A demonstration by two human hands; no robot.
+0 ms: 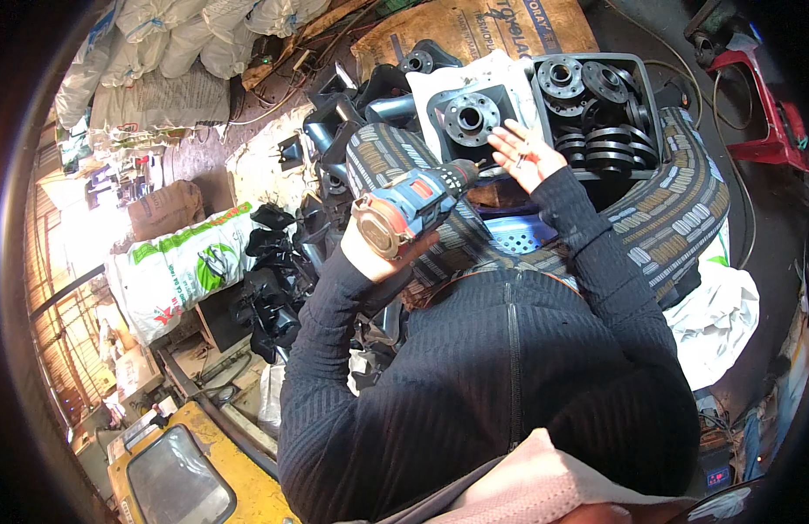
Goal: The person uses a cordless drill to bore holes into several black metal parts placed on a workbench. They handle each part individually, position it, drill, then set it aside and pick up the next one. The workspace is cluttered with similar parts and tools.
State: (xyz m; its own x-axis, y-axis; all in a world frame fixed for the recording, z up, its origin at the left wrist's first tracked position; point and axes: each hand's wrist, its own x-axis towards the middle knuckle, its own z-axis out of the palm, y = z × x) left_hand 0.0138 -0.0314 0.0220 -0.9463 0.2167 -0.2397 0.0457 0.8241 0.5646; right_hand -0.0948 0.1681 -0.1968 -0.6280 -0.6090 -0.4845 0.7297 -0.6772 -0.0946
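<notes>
A blue and black cordless drill point(413, 205) is gripped in my left hand point(359, 253), its chuck pointing right toward my other hand. My right hand point(528, 157) is turned palm up with the fingers stretched out; a small thing seems to lie in it, too tiny to name. Just beyond the fingers, a dark round flange point(472, 118) with a raised central hub and holes around it sits on a squarish black part point(439, 109) over a white sack point(505, 74). My legs, in patterned trousers point(680, 205), spread to either side.
A grey crate point(656, 118) at the far right holds several dark flanges. Black moulded parts point(278, 253) are heaped on the left. Between my legs is a blue perforated basket point(520, 236). A red stool point(758, 118), a white-green sack point(182, 275) and a yellow machine point(247, 489) stand around.
</notes>
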